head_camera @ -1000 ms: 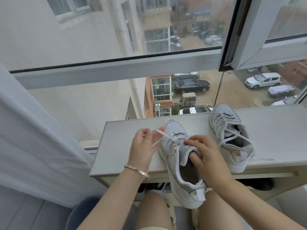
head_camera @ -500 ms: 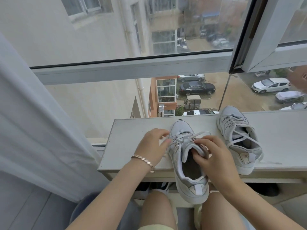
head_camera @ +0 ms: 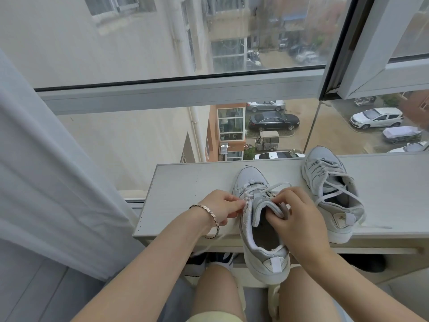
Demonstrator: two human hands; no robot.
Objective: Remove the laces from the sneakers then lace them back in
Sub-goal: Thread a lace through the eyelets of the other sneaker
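Note:
A pale grey sneaker (head_camera: pixel 260 231) lies toe-away on the white shelf (head_camera: pixel 185 194), its heel hanging over the front edge above my knees. My left hand (head_camera: pixel 222 209) pinches the white lace (head_camera: pixel 276 187) at the eyelets on the shoe's left side. My right hand (head_camera: pixel 294 219) grips the tongue and collar, thumb inside the opening. A loose lace end crosses the top of the shoe toward the right. The second sneaker (head_camera: pixel 332 194), laced, stands to the right on the shelf, apart from both hands.
A large window (head_camera: pixel 162 96) rises right behind the shelf, with an open sash at the upper right. A white curtain (head_camera: pixel 46 170) hangs at the left. Dark shoes (head_camera: pixel 209 261) sit under the shelf by my knees.
My left hand let the raised lace down and moved in against the shoe's left eyelets. The sneaker slid a little farther onto the shelf; my right hand kept its hold on the tongue.

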